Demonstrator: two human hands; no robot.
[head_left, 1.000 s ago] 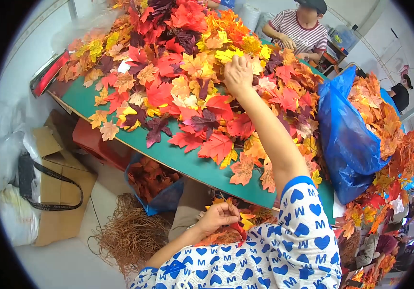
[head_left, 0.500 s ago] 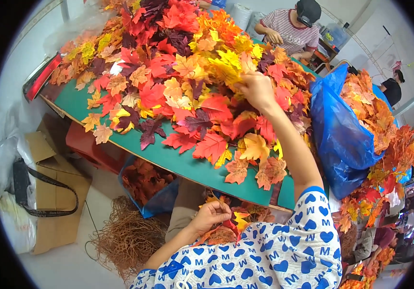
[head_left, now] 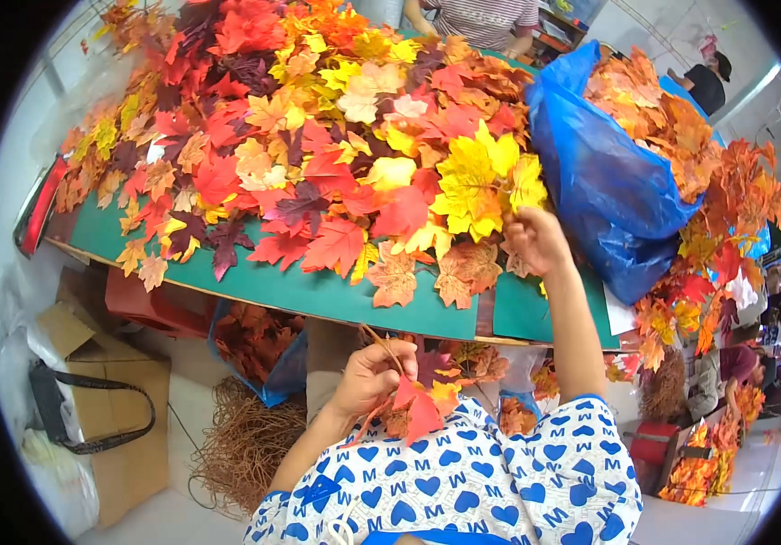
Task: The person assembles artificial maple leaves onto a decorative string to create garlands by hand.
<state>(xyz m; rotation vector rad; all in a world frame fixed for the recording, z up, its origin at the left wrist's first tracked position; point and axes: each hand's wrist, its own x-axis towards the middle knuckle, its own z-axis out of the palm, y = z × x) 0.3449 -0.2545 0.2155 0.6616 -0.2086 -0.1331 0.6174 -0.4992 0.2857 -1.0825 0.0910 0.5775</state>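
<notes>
Left hand (head_left: 374, 377) pinched on brown stem (head_left: 377, 339) just off table (head_left: 354, 307) edge; fingers hide part. Right hand (head_left: 538, 242) closed on yellow leaves (head_left: 468, 189) over leaf pile (head_left: 318, 168); exact grip obscured. Co-worker (head_left: 481, 18) cut off at top.

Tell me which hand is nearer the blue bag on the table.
Right. The right hand is just left of the bag, holding yellow leaves; the left hand is farther off, in front of the table.

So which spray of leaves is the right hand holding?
The broad, bright yellow spray just left of the blue bag. The right hand grips its lower right side; the red leaves farther left lie unheld on the table.
</notes>
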